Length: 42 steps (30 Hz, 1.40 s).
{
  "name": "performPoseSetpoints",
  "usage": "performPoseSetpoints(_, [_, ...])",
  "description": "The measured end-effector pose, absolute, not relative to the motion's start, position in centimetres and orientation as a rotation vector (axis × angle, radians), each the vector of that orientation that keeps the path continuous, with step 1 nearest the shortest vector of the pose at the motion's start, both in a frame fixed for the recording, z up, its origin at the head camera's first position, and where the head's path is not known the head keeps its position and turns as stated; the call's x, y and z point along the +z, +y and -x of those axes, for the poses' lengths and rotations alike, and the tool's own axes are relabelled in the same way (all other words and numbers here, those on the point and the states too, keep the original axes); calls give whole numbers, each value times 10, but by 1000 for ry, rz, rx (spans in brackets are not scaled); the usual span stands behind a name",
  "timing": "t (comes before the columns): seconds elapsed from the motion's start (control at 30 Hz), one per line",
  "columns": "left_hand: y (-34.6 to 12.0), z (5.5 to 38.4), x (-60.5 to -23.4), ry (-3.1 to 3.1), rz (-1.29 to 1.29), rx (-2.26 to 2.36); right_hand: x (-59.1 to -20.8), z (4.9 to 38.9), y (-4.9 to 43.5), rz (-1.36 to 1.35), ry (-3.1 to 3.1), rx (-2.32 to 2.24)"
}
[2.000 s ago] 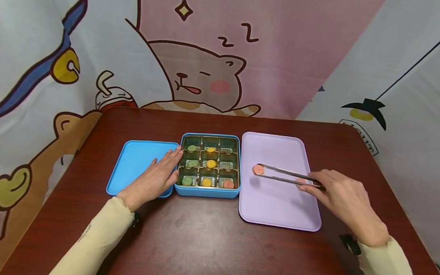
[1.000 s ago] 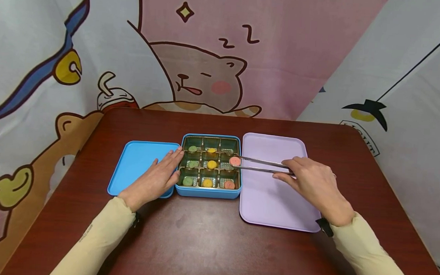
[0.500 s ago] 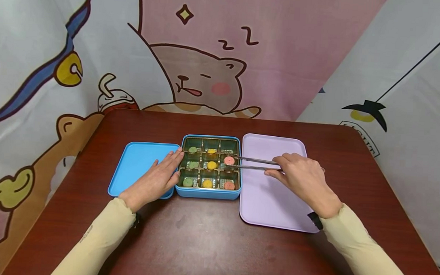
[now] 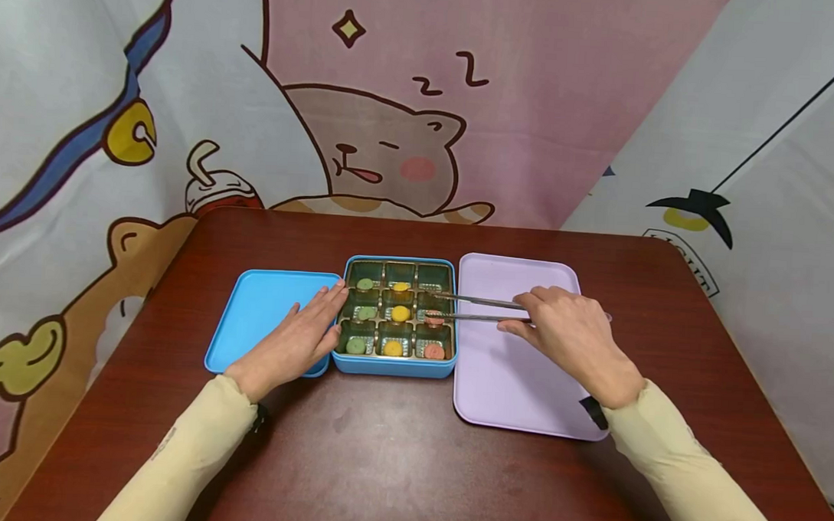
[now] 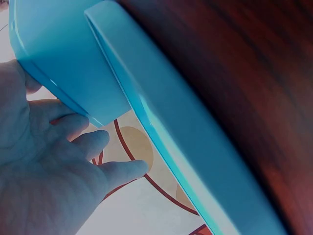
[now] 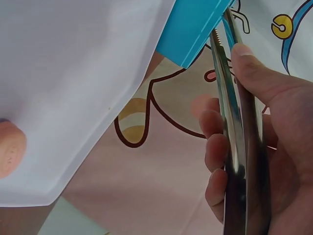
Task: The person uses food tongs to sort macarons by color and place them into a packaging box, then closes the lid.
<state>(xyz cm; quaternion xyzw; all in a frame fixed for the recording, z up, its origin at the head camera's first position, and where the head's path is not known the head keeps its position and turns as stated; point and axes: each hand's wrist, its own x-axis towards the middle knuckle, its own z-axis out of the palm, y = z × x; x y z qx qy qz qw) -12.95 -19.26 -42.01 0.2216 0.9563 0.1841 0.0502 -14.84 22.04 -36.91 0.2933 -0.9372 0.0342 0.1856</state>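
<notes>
In the head view my right hand [image 4: 569, 339] grips metal tongs [image 4: 487, 302], whose tips reach into the right middle compartment of a blue box [image 4: 393, 365]. The tips stand apart. A pink button-like disc [image 4: 434, 320] lies low in that compartment, partly hidden by the near tip. Another pink disc [image 4: 434, 351] is in the front right compartment. Yellow discs [image 4: 400, 313] sit in the middle column, green discs [image 4: 356, 346] in the left one. My left hand [image 4: 297, 329] rests with straight fingers against the box's left rim.
A blue lid [image 4: 257, 308] lies left of the box, under my left hand. To the right, a lilac tray [image 4: 522, 398] lies close beside the box. The right wrist view shows one pink disc [image 6: 11, 149] on this tray. A patterned cloth [image 4: 533, 103] hangs behind the table.
My right hand has brought a pink disc in the tongs leftward from the tray to the box. The disc has dropped lower into the right middle compartment, out of the tips. The left hand stays put.
</notes>
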Motion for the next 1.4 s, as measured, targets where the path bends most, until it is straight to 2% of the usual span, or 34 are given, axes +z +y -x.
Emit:
performPoseSetpoints(0.6, [-195,129,-420,2914,-674,555,-378,115,282,-651,-2647,354])
performPoseSetpoints(1.07, [-196,129,-420,2929,-691,563,-386,84,351,-397,-2766,283])
performPoseSetpoints(1.4, [-196,130,-420,2908,-682,551,-390,69,381,-273,-2860,272])
